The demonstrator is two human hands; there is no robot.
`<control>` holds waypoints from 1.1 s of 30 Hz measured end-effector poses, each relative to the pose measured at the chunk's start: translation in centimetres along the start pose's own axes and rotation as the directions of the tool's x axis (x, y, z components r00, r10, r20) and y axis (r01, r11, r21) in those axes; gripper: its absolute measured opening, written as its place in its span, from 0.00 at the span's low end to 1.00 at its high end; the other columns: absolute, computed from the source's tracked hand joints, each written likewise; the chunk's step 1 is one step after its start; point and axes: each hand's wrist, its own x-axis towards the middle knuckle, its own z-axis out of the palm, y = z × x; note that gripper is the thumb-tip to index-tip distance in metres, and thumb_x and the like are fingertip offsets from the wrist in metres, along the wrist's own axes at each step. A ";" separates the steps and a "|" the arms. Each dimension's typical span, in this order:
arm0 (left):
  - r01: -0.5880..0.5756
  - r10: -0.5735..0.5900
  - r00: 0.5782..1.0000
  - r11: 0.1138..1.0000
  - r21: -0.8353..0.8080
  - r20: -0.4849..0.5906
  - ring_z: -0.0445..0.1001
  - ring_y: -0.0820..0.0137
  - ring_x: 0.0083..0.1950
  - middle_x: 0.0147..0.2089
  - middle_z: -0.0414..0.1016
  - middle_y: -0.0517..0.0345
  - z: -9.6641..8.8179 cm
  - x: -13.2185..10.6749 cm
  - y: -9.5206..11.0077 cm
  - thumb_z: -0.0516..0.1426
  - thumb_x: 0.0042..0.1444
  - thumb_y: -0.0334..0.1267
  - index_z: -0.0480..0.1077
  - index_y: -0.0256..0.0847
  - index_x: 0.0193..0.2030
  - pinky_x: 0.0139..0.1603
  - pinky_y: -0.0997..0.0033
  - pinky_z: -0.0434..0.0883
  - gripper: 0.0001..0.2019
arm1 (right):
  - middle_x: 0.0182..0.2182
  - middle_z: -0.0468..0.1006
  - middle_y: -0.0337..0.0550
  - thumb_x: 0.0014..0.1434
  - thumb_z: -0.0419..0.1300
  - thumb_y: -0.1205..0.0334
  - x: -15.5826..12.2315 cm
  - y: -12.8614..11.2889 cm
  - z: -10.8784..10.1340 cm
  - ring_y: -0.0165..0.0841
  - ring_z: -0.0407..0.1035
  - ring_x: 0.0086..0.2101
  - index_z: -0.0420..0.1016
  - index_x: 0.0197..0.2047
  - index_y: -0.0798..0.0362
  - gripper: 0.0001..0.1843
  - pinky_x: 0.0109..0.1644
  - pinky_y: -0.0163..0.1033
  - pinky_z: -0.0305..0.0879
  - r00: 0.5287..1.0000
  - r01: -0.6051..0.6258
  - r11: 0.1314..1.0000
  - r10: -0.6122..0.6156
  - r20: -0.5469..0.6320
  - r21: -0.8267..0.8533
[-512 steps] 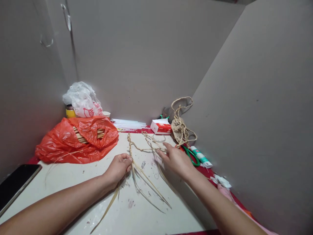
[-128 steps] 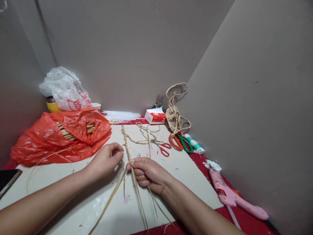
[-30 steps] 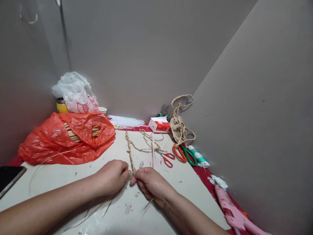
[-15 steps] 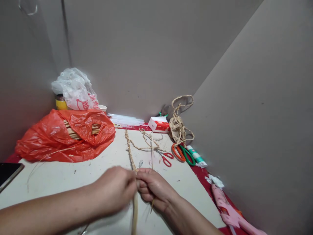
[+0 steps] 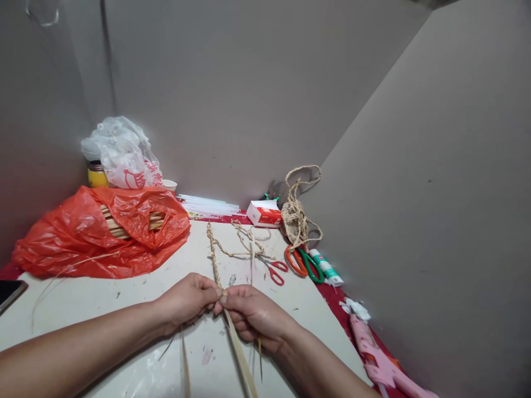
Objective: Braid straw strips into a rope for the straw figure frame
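Observation:
A braided straw cord [image 5: 214,262] runs from the far part of the white board [image 5: 136,309] toward me, and its near end lies between my hands. My left hand [image 5: 188,301] pinches the braid's end from the left, thumb and forefinger pressed together. My right hand [image 5: 249,312] closes on the same spot from the right, its fingers curled. The fingertips of both hands touch. From under them a flat pale straw strand [image 5: 240,356] hangs toward me. Another thin strand [image 5: 185,359] dangles below my left hand, and a short one [image 5: 260,359] below my right.
Red-handled scissors [image 5: 276,271] lie beyond my right hand, near orange-handled [image 5: 295,262] and green-handled scissors [image 5: 312,267]. A red plastic bag [image 5: 83,237] with straw bundles sits at left. A pink glue gun [image 5: 379,359] rests at right. Coiled braid [image 5: 295,221] leans by the wall.
My left hand has moved from a blurred, raised position to a pinch against my right fingertips. The flat strand now slants to the right, and a strand shows below my left hand.

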 end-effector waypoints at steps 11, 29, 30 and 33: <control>-0.049 0.025 0.978 0.993 -0.111 -0.207 0.57 0.78 0.19 0.17 0.66 0.60 0.4 0.4 -0.8 0.59 0.43 0.48 0.67 0.35 0.20 0.22 0.76 0.51 0.16 | 0.16 0.59 0.33 0.57 0.54 0.52 -2.5 -1.6 -1.2 0.22 0.50 0.18 0.75 0.29 0.59 0.19 0.22 0.29 0.46 0.994 0.109 0.778 -0.076 0.080 -0.619; 0.009 -0.025 0.979 0.997 -0.080 -0.204 0.45 0.82 0.12 0.17 0.62 0.66 -0.2 1.0 -1.7 0.59 0.42 0.47 0.69 0.37 0.28 0.13 0.76 0.40 0.14 | 0.17 0.65 0.33 0.48 0.59 0.60 3.5 -7.1 -10.8 0.22 0.56 0.18 0.64 0.23 0.56 0.10 0.19 0.28 0.49 0.708 0.172 0.823 -0.486 -0.513 -0.542; 0.003 -0.020 0.979 0.996 -0.086 -0.202 0.44 0.82 0.11 0.17 0.62 0.67 -0.2 1.0 -1.7 0.59 0.42 0.48 0.69 0.37 0.28 0.12 0.76 0.39 0.14 | 0.21 0.68 0.35 0.48 0.60 0.59 2.8 -7.5 -10.5 0.23 0.60 0.20 0.64 0.25 0.56 0.10 0.21 0.27 0.53 0.707 0.232 0.842 -0.490 -0.510 -0.487; -0.008 -0.012 0.982 0.995 -0.102 -0.189 0.44 0.83 0.11 0.16 0.61 0.67 -0.3 1.0 -1.7 0.59 0.41 0.48 0.69 0.37 0.27 0.12 0.77 0.39 0.14 | 0.29 0.74 0.40 0.47 0.63 0.57 0.2 -8.6 -9.4 0.25 0.67 0.25 0.64 0.30 0.54 0.13 0.25 0.29 0.63 0.721 0.406 0.866 -0.499 -0.481 -0.291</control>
